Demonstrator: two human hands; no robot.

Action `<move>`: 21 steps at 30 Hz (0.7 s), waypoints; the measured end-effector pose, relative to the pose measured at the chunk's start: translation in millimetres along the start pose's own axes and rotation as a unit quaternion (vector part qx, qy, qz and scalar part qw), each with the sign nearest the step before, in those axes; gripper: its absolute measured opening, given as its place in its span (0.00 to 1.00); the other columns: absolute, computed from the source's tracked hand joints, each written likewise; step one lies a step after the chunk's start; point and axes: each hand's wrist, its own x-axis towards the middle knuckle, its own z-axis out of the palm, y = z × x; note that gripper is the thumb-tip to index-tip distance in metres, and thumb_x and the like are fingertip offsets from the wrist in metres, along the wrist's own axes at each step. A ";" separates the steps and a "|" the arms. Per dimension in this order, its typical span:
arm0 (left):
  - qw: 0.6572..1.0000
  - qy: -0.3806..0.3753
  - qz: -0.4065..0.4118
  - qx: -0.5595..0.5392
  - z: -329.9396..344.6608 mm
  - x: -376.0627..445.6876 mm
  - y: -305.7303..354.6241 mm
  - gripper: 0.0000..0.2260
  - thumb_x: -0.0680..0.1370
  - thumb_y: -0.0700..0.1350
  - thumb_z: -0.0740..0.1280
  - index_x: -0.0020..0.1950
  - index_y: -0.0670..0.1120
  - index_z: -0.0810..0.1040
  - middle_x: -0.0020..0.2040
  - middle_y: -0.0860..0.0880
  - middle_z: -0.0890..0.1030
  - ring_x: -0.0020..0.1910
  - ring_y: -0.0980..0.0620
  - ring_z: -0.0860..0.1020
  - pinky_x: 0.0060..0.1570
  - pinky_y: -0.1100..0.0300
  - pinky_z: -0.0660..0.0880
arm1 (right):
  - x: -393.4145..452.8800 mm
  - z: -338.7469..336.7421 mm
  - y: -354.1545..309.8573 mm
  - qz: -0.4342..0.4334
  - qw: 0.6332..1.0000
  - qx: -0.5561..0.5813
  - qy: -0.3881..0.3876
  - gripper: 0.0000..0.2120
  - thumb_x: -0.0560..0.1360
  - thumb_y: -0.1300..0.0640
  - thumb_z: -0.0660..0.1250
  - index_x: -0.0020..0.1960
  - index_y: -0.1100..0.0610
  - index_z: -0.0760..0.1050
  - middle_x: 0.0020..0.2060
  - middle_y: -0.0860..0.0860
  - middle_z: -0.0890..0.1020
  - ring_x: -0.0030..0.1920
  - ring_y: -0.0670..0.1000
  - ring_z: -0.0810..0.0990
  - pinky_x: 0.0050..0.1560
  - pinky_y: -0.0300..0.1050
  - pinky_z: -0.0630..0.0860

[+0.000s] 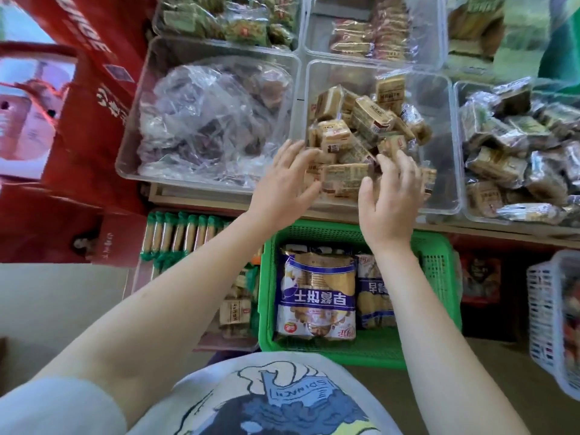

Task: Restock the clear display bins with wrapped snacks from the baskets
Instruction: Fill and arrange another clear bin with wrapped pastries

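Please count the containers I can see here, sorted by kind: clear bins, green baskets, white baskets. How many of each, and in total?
Clear bins: 6, the ones at the top and right edges only partly in view
Green baskets: 1
White baskets: 1, cut off at the right edge
Total: 8

Snack shop. Clear bins (445, 196) full of wrapped snacks (361, 127) in rows, just past hands. Green basket (436, 265) with biscuit packs (317, 293) under wrists. Red gift boxes (81, 127) stacked far left of hands.
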 end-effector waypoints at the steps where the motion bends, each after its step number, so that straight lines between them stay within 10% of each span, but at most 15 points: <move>1: 0.999 0.046 -0.001 -0.025 -7.5 -16.2 -9.0 0.20 0.80 0.52 0.64 0.72 0.50 0.70 0.75 0.46 0.68 0.75 0.47 0.62 0.73 0.51 0.61 | -12.2 -2.6 -11.5 -0.024 0.999 0.028 0.036 0.16 0.81 0.54 0.60 0.64 0.60 0.76 0.64 0.59 0.76 0.66 0.59 0.73 0.67 0.58 0.68; 3: 0.989 0.143 -0.011 -0.031 -18.9 -56.8 -36.6 0.15 0.78 0.45 0.66 0.64 0.44 0.77 0.65 0.44 0.75 0.66 0.46 0.71 0.66 0.52 0.68 | -44.1 -1.6 -36.3 -0.038 0.992 0.116 0.025 0.11 0.80 0.59 0.60 0.55 0.61 0.79 0.51 0.56 0.81 0.52 0.54 0.78 0.54 0.51 0.75; 7: 0.970 0.208 -0.124 -0.007 -26.4 -145.6 -98.5 0.10 0.77 0.41 0.66 0.57 0.41 0.80 0.57 0.42 0.76 0.58 0.43 0.73 0.58 0.52 0.71 | -105.9 25.9 -76.4 0.096 0.943 0.196 -0.250 0.12 0.83 0.57 0.57 0.49 0.56 0.79 0.35 0.45 0.78 0.33 0.43 0.73 0.36 0.42 0.66; 12: 0.928 -0.049 -0.370 0.018 -19.8 -227.9 -152.4 0.20 0.78 0.54 0.63 0.68 0.48 0.73 0.61 0.46 0.77 0.58 0.44 0.76 0.51 0.50 0.77 | -166.4 53.2 -106.4 0.101 0.895 0.134 -0.413 0.10 0.83 0.52 0.58 0.51 0.51 0.77 0.36 0.50 0.81 0.35 0.51 0.78 0.36 0.48 0.71; 15: 0.909 -0.198 -0.358 0.085 -4.2 -261.7 -163.7 0.34 0.75 0.64 0.65 0.76 0.50 0.62 0.66 0.43 0.70 0.67 0.38 0.68 0.55 0.44 0.77 | -186.8 54.7 -122.5 0.104 0.883 0.135 -0.438 0.11 0.83 0.52 0.58 0.50 0.52 0.78 0.30 0.49 0.77 0.28 0.49 0.72 0.32 0.45 0.64; 21: 0.921 -0.135 -0.351 0.099 15.7 -283.2 -167.4 0.38 0.73 0.66 0.67 0.78 0.56 0.57 0.75 0.38 0.60 0.74 0.37 0.57 0.63 0.40 0.71 | -206.9 57.3 -136.4 0.098 0.875 0.118 -0.459 0.11 0.83 0.53 0.58 0.50 0.53 0.79 0.35 0.47 0.79 0.31 0.47 0.73 0.34 0.43 0.66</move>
